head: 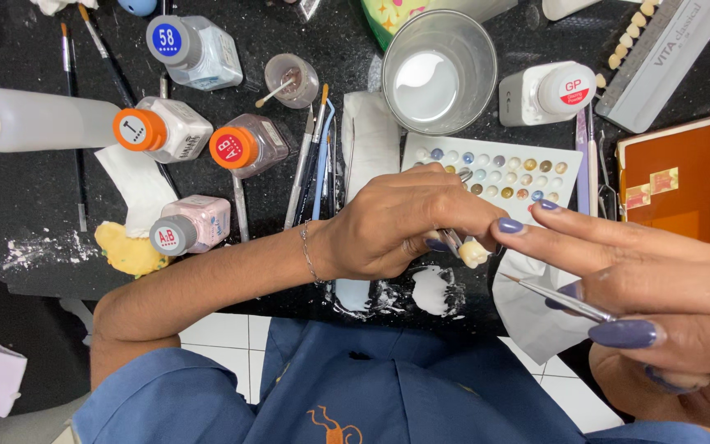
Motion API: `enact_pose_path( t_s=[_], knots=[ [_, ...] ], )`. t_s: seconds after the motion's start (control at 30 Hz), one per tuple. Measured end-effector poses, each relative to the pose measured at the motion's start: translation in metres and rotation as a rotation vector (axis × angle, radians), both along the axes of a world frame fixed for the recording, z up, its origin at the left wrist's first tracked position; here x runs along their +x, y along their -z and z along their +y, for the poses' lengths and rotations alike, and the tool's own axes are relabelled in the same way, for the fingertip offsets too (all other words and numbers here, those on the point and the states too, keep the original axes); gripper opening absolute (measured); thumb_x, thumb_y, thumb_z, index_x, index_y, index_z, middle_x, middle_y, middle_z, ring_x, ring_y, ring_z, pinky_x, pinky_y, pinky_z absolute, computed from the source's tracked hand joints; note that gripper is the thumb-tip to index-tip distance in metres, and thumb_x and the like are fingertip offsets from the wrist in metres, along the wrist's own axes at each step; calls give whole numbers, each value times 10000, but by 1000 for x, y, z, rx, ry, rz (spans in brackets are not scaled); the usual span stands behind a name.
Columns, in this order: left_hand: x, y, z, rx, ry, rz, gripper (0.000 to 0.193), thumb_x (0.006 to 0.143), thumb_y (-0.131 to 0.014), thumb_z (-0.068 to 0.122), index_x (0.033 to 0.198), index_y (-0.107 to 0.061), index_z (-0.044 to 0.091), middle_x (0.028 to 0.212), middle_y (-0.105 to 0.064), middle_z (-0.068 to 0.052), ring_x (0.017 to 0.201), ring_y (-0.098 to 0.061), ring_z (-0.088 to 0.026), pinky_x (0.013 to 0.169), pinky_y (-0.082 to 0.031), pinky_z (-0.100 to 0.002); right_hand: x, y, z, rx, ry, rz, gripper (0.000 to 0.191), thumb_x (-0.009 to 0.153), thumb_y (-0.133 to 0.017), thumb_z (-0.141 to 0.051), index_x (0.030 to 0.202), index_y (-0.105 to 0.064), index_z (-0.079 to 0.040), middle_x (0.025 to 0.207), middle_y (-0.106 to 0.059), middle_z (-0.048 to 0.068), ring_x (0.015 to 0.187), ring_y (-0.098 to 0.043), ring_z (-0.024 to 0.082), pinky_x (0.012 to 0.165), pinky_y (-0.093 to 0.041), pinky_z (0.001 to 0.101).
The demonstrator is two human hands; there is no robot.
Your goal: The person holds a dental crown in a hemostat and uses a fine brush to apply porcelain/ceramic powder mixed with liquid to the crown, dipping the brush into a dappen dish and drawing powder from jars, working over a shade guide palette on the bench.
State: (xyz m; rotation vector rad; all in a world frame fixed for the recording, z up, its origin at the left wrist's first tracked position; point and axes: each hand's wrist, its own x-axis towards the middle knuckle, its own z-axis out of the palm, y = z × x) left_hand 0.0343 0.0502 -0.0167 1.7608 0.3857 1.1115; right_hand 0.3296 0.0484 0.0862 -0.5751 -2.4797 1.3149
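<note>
A: Centrally, what is shown in the left hand (396,222)?

B: A metal tweezer-like tool (451,240) is clamped between its closed fingers, and a small cream tooth model (474,252) is carried at the tool's tip, just above the black worktop (34,189) near its front edge.

A: And how is the right hand (651,288) arranged?

B: A thin brush (556,299) is pinched between thumb and fingers, its tip directed toward the tooth model; the index and middle fingers are extended, and the left hand is touched by one fingertip.

A: What is seen behind the hands?

B: A white palette (495,173) with small wells of colour is placed just beyond the left hand, with a clear glass (439,70) of cloudy water behind it. Four small bottles, two with orange caps (166,129), are grouped to the left, beside several brushes (310,164) laid upright in the view. An orange-lined box (677,181) is located at the right edge.
</note>
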Motion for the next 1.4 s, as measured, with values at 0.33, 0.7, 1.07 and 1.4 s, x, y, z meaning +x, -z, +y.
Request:
enact_pose_path(
  t_s=[0.33, 0.7, 1.07, 1.4],
  knots=[
    [4, 7, -8, -72, 13, 17, 324, 1030, -575, -61, 1314, -588, 93, 1129, -732, -62, 1018, -732, -192, 900, -592, -334, 2, 5, 11, -298, -26, -128, 87, 905, -646, -169, 844, -670, -112, 1143, -743, 83, 1494, -405, 360, 1194, -235, 536],
    [2, 2, -7, -82, 36, 9, 253, 1079, -596, 0, 1315, -591, 91, 1149, -722, -47, 1015, -724, -197, 897, -567, -337, -27, -19, -1, -16, 117, -199, 251, 620, -722, 2, 865, -668, 15, 1168, -702, 241, 1269, -578, 438, 1016, -460, 562],
    [0, 1, -7, -75, 35, 17, 202, 1145, -553, 140, 1337, -586, 83, 1190, -713, -63, 1095, -725, -230, 956, -573, -347, -24, -13, -11, -43, 129, -202, 116, 696, -697, -23, 797, -644, -46, 985, -735, 87, 1318, -584, 360, 1095, -416, 510],
    [2, 1, -8, -89, 24, 28, 271, 1069, -614, -5, 1322, -596, 92, 1171, -723, -53, 1042, -725, -214, 912, -569, -344, -21, -8, -19, -48, 227, -171, 146, 732, -619, 70, 737, -613, -76, 953, -731, 63, 1319, -589, 359, 1103, -431, 510]
  ],
)
